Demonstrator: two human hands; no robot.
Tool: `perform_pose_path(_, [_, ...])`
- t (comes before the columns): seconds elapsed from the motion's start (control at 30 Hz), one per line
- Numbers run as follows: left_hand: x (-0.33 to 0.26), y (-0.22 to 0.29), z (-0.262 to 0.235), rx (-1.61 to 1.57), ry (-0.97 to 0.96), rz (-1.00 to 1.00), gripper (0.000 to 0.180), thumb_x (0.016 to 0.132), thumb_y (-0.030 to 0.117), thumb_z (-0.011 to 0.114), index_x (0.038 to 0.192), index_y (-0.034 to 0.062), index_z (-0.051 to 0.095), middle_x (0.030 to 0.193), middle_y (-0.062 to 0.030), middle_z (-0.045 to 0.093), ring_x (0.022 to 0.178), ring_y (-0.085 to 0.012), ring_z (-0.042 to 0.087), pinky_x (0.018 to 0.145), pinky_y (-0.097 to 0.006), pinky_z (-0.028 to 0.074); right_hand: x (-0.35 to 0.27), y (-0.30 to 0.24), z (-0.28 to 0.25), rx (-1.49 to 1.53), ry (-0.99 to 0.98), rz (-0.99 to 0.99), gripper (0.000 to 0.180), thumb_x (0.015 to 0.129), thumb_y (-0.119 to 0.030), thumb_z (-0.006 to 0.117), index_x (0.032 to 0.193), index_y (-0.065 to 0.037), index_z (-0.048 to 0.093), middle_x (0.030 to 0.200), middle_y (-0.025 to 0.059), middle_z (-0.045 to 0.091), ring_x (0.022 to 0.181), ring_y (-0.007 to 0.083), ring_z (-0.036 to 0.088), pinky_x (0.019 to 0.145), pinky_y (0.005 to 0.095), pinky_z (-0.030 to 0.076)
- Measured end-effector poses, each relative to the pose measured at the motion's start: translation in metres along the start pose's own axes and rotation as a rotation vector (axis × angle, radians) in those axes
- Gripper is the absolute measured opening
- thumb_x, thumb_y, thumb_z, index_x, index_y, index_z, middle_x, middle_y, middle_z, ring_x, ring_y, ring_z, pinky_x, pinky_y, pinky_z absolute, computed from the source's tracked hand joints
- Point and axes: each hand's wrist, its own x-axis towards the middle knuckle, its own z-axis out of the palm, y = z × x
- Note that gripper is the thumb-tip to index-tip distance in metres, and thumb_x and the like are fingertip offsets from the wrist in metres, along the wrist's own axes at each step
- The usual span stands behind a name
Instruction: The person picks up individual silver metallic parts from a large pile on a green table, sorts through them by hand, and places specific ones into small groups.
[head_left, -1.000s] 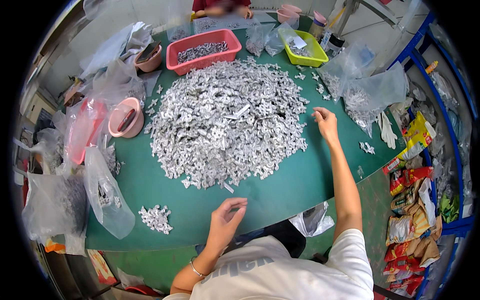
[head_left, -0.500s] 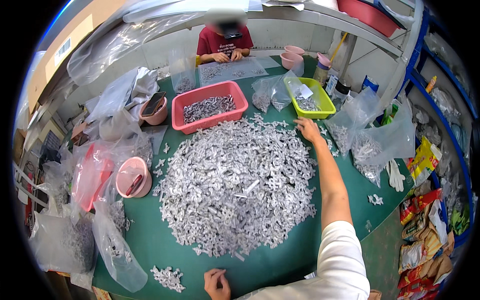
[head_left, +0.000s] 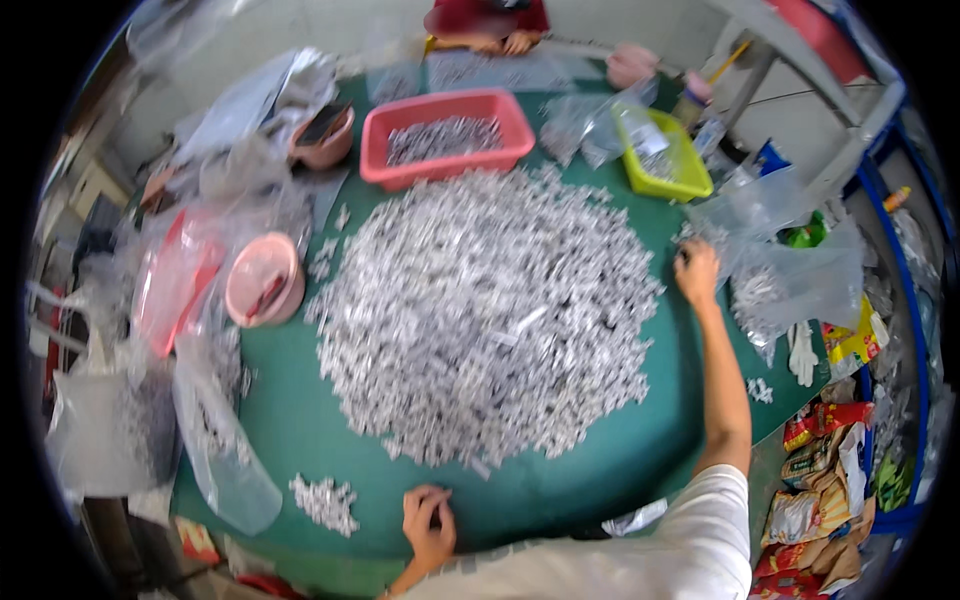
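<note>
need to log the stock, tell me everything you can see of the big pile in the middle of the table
The pile is a broad, roughly round heap of small silvery-grey pieces, too small to make out singly. It lies loose on the green table, mounded at the middle, thin and scattered at the edges. Its far edge reaches the pink tray. The right hand rests at its right edge.

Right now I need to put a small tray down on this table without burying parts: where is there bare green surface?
Bare green table runs along the near edge, between the big grey pile and the left hand, reaching right to the outstretched forearm. A narrower strip lies between the pile and the pink bowl. The far side, around the red tray and yellow tray, is crowded with bags.
</note>
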Motion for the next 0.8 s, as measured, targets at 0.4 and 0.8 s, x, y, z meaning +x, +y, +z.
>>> perform_pose_path(0.4, [0.017, 0.035, 0.017, 0.083, -0.239, 0.142, 0.031, 0.070, -0.004, 0.058, 0.100, 0.0032, 0.056, 0.102, -0.0136, 0.050, 0.095, -0.0317, 0.045, 0.083, -0.039, 0.038, -0.141, -0.189, -0.136, 0.501, -0.326, -0.411, 0.040, 0.072, -0.004, 0.059, 0.111, -0.008, 0.051, 0.116, 0.0092, 0.046, 0.110, 0.0296, 0.038, 0.091, 0.0416, 0.031])
perform_pose_path(0.8, [0.021, 0.067, 0.016, -0.164, -0.336, 0.105, 0.040, 0.071, -0.004, 0.062, 0.109, 0.0023, 0.052, 0.109, -0.0142, 0.049, 0.095, -0.0263, 0.051, 0.078, -0.031, 0.044, -0.181, -0.199, -0.158, 1.238, -0.245, 0.275, 0.010, 0.078, 0.000, 0.060, 0.087, 0.001, 0.057, 0.075, 0.0054, 0.059, 0.058, 0.0085, 0.053, 0.054, 0.0205, 0.042])
